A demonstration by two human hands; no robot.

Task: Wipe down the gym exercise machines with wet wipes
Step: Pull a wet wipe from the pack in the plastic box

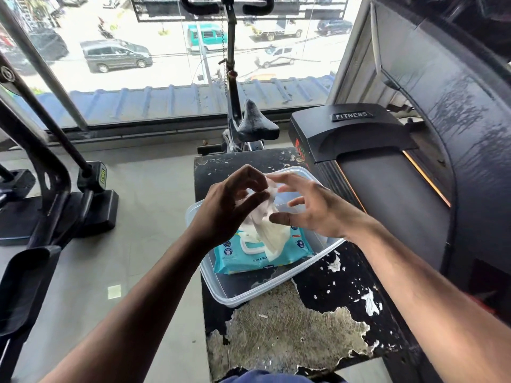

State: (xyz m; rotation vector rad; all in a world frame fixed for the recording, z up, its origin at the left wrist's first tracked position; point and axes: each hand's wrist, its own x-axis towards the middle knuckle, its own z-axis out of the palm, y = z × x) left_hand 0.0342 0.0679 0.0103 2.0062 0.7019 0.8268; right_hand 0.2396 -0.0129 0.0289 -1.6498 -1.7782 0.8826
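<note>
A blue pack of wet wipes [260,255] lies in a clear plastic tub [249,295] on a worn black bench. A white wet wipe [266,225] hangs from above the pack's opening. My left hand [229,205] pinches the wipe's upper edge between thumb and fingers. My right hand [312,208] is beside it over the tub, fingers spread and curved, with fingertips at the wipe's top; whether it grips the wipe is unclear. An exercise bike with a black saddle [255,123] stands behind the bench, and a treadmill [387,172] marked FITNESS is at the right.
The peeling black bench [345,294] fills the lower middle. Another black machine frame [55,194] stands on the grey floor at the left. A large window [166,64] runs across the back, looking onto a street.
</note>
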